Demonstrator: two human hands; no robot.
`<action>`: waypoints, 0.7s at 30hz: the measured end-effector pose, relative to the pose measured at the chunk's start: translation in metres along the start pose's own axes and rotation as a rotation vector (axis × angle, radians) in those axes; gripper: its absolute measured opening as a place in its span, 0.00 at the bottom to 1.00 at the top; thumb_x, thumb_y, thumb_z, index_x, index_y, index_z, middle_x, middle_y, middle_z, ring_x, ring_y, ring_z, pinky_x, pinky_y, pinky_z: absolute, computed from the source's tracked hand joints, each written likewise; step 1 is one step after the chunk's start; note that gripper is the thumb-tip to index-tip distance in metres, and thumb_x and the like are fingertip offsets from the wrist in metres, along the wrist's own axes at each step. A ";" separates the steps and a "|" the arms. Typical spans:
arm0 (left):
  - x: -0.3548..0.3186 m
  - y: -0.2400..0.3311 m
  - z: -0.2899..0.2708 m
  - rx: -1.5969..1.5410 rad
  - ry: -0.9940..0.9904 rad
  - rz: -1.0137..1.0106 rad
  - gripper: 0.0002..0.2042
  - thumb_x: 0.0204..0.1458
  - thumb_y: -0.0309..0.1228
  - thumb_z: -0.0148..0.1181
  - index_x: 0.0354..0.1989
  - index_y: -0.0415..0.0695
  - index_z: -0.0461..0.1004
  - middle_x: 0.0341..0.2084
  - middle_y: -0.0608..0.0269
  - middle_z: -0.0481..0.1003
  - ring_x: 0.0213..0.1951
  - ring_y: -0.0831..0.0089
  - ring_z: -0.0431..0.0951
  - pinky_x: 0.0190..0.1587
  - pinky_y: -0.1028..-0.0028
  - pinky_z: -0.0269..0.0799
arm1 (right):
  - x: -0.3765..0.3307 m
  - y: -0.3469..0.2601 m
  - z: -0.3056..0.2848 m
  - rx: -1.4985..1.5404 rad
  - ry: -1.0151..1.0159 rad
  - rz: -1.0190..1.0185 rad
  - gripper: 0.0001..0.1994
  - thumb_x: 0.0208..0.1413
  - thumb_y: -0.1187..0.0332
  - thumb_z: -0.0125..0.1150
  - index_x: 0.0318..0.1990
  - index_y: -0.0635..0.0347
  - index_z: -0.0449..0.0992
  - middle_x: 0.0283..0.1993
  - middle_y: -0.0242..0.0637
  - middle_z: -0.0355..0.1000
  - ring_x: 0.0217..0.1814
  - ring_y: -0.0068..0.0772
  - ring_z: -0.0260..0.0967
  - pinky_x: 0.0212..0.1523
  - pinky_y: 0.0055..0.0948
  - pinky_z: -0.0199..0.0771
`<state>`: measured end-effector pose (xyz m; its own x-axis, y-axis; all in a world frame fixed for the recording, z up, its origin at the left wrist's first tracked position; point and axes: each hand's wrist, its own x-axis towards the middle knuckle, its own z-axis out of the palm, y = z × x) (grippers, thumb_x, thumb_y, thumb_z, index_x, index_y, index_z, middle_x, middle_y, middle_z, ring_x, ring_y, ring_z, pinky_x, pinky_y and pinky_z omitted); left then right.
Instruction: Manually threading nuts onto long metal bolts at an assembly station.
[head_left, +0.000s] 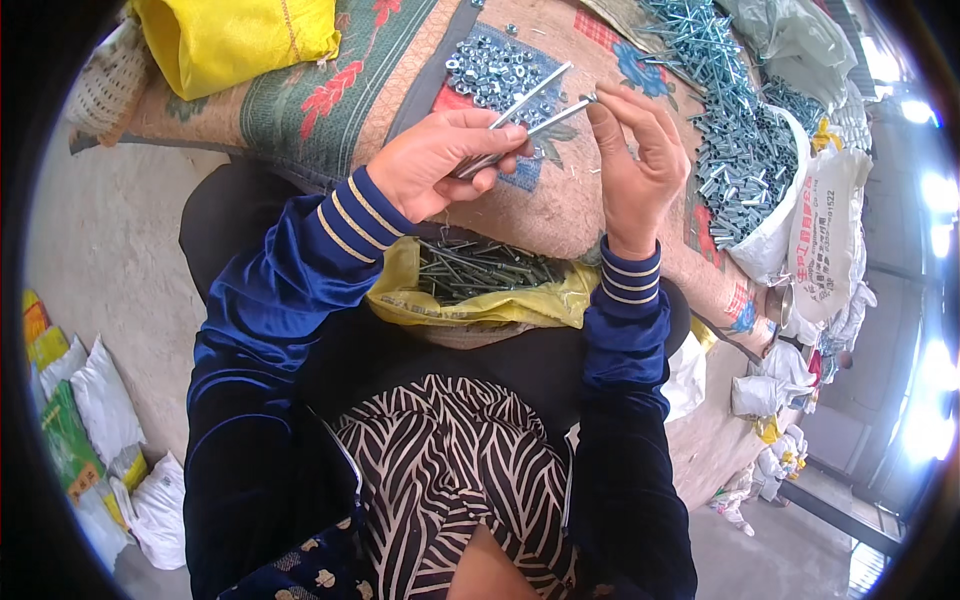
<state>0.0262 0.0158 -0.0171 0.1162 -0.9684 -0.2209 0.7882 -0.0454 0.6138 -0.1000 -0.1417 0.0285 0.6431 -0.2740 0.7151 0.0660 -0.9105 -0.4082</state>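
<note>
My left hand (440, 160) is closed around several slim metal rods; two of them, an upper rod (540, 92) and a lower rod (558, 118), stick out toward the right. At the lower rod's tip, the thumb and forefinger of my right hand (640, 160) are pinched together. Whatever small piece sits between them is too small to name. Just beyond my left hand lies a heap of shiny metal nuts (490, 72) on a patterned mat (400, 75). Below my hands, a yellow bag (430, 308) lies open, filled with dark metal rods (480, 270).
To the right, long bolts (695, 35) and short metal sleeves (745, 170) spill from a white woven sack (805, 170). A yellow sack (240, 40) rests at the far left of the mat. White bags (105, 400) stand on the floor at left.
</note>
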 end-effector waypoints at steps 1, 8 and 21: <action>0.001 0.000 0.000 0.001 -0.001 -0.001 0.09 0.55 0.33 0.58 0.37 0.39 0.74 0.23 0.69 0.73 0.18 0.88 0.69 0.13 0.92 0.52 | 0.000 0.002 0.001 -0.001 0.001 0.001 0.09 0.51 0.74 0.63 0.41 0.64 0.77 0.37 0.39 0.76 0.40 0.35 0.74 0.42 0.29 0.74; 0.002 0.004 0.004 0.047 0.216 0.214 0.07 0.55 0.30 0.58 0.37 0.41 0.74 0.26 0.66 0.75 0.20 0.87 0.70 0.13 0.92 0.51 | -0.033 0.036 0.041 -0.265 -0.182 0.023 0.09 0.48 0.70 0.63 0.37 0.61 0.78 0.42 0.41 0.74 0.45 0.42 0.69 0.46 0.36 0.69; -0.003 0.004 0.001 0.161 0.203 0.068 0.07 0.53 0.32 0.60 0.37 0.44 0.73 0.25 0.69 0.73 0.21 0.87 0.69 0.16 0.90 0.54 | -0.032 0.057 0.001 -0.047 -0.205 0.467 0.07 0.46 0.72 0.66 0.33 0.63 0.79 0.31 0.36 0.75 0.32 0.28 0.73 0.32 0.25 0.72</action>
<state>0.0282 0.0178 -0.0131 0.2968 -0.9023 -0.3126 0.6701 -0.0364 0.7414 -0.1164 -0.1843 -0.0184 0.7323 -0.5929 0.3349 -0.2955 -0.7198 -0.6282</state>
